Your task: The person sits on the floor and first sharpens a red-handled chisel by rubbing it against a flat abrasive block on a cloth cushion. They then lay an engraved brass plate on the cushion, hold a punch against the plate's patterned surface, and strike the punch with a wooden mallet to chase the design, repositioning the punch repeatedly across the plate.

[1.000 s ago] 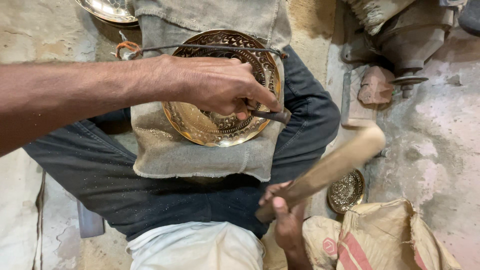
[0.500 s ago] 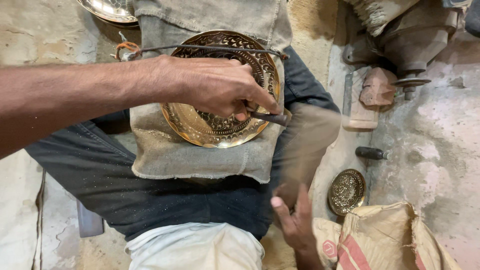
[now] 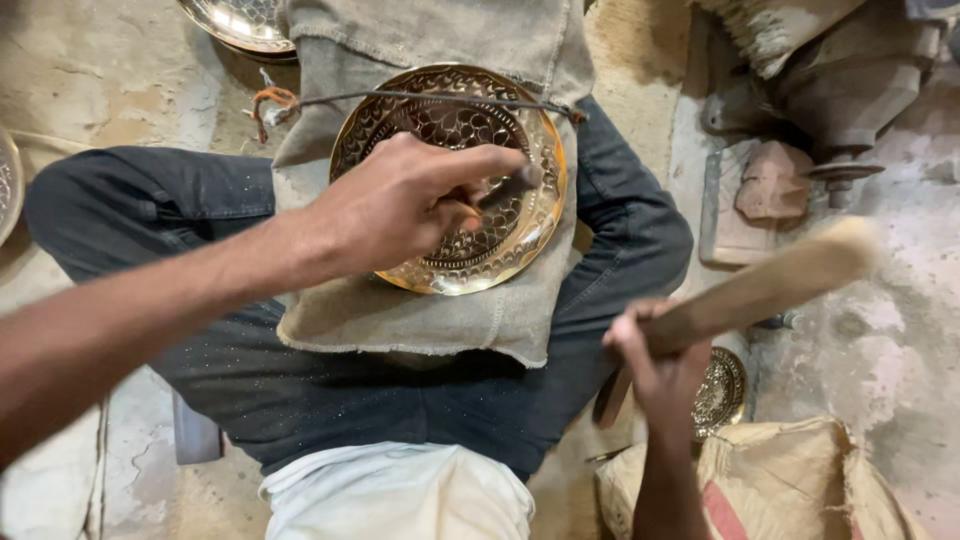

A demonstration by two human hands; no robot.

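Centrally, a brass plate [image 3: 470, 235] with a pierced, patterned face lies on a burlap cloth [image 3: 420, 315] spread over the person's lap. A thin cord [image 3: 420, 97] runs across the plate's upper rim, with an orange knot at its left end. The left hand [image 3: 400, 205] reaches in from the left and rests over the plate's middle, fingers curled tight around a small dark punch [image 3: 510, 187] whose tip meets the metal near the plate's right side. The index finger lies stretched along the tool.

To the right, clear of the plate, the right hand [image 3: 655, 350] is closed in a fist around the lower end of a wooden mallet [image 3: 770, 285], which slants up to the right and is blurred with motion. Just beside that hand, on the floor, sits a small round patterned brass disc [image 3: 722, 392], partly hidden by the wrist. Below it lies a tan sack [image 3: 800, 480] with a red mark.

Dark trousers [image 3: 330, 385] cover the crossed legs under the cloth. Another brass dish [image 3: 245, 22] shows at the top edge, partly under the cloth. At upper right stand a block of wood [image 3: 735, 215] and heavy grey metal pieces [image 3: 850, 100] on the dusty floor.
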